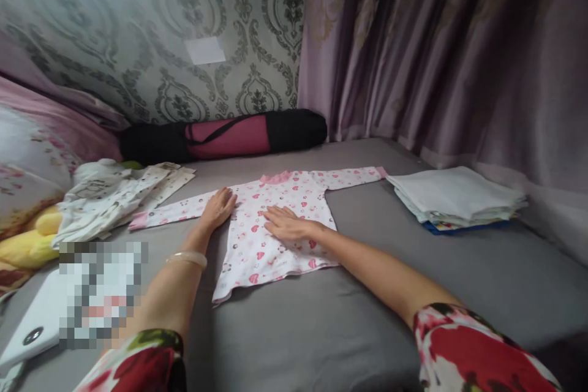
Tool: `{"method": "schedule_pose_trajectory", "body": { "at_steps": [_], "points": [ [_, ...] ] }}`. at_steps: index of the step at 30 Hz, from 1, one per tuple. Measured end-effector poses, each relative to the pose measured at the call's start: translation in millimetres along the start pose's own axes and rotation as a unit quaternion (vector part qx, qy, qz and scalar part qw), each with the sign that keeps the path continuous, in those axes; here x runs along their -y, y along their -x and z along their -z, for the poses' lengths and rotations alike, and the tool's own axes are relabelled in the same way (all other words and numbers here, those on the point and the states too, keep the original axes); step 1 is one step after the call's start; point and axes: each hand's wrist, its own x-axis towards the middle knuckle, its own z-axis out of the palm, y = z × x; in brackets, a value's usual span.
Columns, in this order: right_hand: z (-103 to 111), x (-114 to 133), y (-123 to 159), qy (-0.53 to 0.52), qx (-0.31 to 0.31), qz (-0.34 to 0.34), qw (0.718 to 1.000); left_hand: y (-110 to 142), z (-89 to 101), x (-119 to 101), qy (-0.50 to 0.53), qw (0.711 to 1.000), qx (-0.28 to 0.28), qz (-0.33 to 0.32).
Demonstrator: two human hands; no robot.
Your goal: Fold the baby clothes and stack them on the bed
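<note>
A small long-sleeved shirt [248,245], white with pink hearts and pink collar and cuffs, lies spread out on the grey bed sheet [285,331]. Both its sleeves stretch out sideways, and its lower left corner sticks out toward me. My left hand [219,207] rests flat on the shirt where the left sleeve meets the body. Across the middle of the chest lies my right hand [289,225], palm down with fingers extended. Neither hand grips anything. A pale bangle [187,259] circles my left wrist.
At right sits a stack of folded white cloths [459,193]. Crumpled printed clothes [105,199] and a yellow plush item [27,248] lie at left, near a white device [37,318], partly pixelated. A black and maroon long bag [229,138] lies along the wall; curtains [390,43] hang at right.
</note>
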Motion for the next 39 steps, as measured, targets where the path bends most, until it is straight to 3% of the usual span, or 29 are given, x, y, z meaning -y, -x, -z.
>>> {"method": "schedule_pose_trajectory", "body": {
  "at_steps": [5, 9, 13, 15, 18, 23, 28, 34, 39],
  "points": [
    [18, -36, 96, 0.0, -0.043, -0.003, 0.999, 23, 16.1, -8, -0.021, 0.998, -0.056, 0.032],
    [41, -57, 129, -0.072, -0.107, -0.057, 0.99, 65, 40.2, -25, -0.072, 0.993, -0.028, 0.092],
    [48, -62, 137, -0.016, -0.182, -0.196, 0.964, 117, 52.8, -51, -0.015, 0.985, 0.046, 0.165],
    [42, -58, 139, 0.052, -0.183, -0.256, 0.948, 138, 52.1, -64, -0.002, 0.982, 0.041, 0.184],
    [29, -44, 145, 0.114, -0.155, -0.292, 0.937, 160, 48.3, -80, -0.009, 0.977, 0.031, 0.211],
    [14, -19, 153, 0.183, -0.128, -0.297, 0.928, 174, 47.4, -92, -0.048, 0.97, 0.065, 0.228],
    [9, -2, 153, 0.196, -0.113, -0.299, 0.927, 181, 46.2, -101, -0.083, 0.98, 0.033, 0.179],
    [7, -3, 155, 0.193, -0.125, -0.279, 0.932, 180, 44.7, -109, -0.048, 0.985, -0.006, 0.166],
    [11, -20, 156, 0.163, -0.129, -0.223, 0.952, 176, 50.0, -98, 0.017, 0.984, 0.037, 0.173]
  ]
}}
